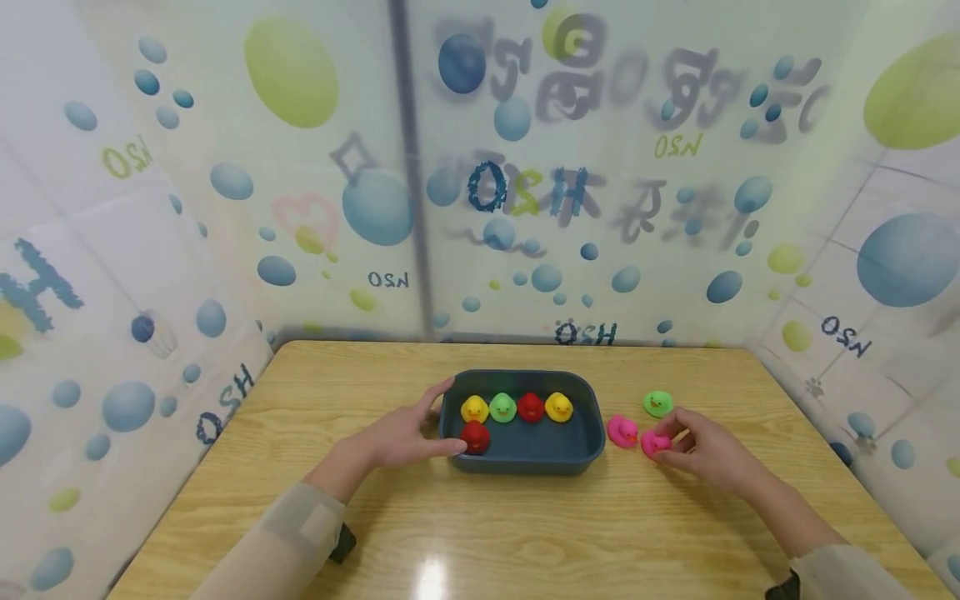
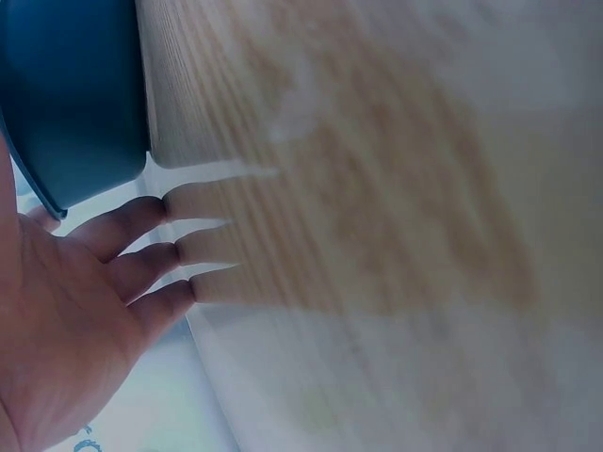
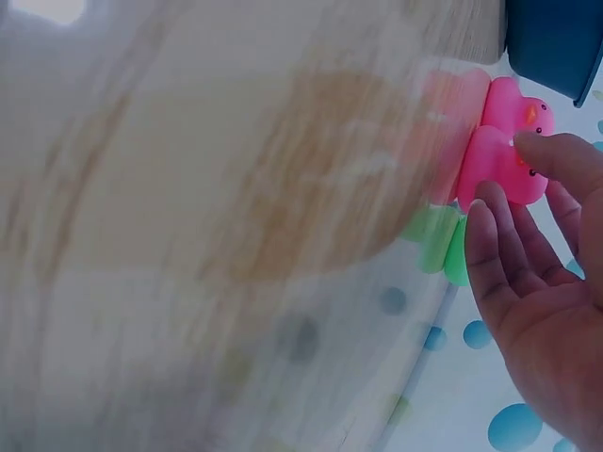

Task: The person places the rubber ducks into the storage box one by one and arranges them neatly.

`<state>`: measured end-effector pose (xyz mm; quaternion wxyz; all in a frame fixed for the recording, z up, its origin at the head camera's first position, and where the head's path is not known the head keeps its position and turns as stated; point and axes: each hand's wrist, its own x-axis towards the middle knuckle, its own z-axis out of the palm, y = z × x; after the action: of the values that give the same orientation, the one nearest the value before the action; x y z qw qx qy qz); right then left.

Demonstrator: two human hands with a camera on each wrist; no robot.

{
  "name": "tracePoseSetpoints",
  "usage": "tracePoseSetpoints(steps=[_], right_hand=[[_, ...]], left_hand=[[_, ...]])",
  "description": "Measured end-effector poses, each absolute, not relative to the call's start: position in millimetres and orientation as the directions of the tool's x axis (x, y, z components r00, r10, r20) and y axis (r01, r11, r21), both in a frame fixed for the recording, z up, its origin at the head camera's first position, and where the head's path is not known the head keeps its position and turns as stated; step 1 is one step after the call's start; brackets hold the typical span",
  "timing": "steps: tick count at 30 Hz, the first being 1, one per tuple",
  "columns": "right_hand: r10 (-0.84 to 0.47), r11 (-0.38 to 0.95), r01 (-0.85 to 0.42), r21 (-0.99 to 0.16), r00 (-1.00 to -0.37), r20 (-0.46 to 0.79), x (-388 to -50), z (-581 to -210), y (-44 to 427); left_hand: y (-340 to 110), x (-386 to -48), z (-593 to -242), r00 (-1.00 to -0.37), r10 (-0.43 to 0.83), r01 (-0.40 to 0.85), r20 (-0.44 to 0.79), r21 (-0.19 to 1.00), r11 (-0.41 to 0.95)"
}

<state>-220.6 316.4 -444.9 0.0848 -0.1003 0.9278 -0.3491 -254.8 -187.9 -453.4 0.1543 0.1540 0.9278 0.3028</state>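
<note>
Right hand pinching pink duck at its 9 o'clock; left hand spread, touching bin at 9 o'clock. Five ducks inside.

Right fingers partly hide a pink duck; sleeves are cropped

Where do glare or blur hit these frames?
Head: glare patch on the table, bottom, near centre. Left wrist: tray looks dark, table washed out by streaky reflections. Right wrist: bright glare top left, blurry reflections of the pink ducks on the table.
</note>
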Motion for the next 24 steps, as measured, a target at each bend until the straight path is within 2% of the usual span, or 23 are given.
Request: tracePoseSetpoints(steps=[9,18,24], right_hand=[[-0.246,0.746,-0.158,-0.647,-0.968,-0.048,-210.5,-442.8,313.8],[-0.234,0.706,-0.242,-0.666,-0.967,0.103,-202.3,-432.8,299.5],[-0.264,0.657,-0.354,-0.666,-0.935,0.236,-199.0,-424.5,281.8]], left_hand=[[-188.5,-253.8,-451.9,-0.904,0.378,0.185,-0.199,0.614,0.767],[-188.3,-253.9,-452.5,-0.906,0.371,0.181,-0.203,0.605,0.775],[-188.5,-253.3,-452.3,-0.905,0.375,0.185,-0.2,0.608,0.772]])
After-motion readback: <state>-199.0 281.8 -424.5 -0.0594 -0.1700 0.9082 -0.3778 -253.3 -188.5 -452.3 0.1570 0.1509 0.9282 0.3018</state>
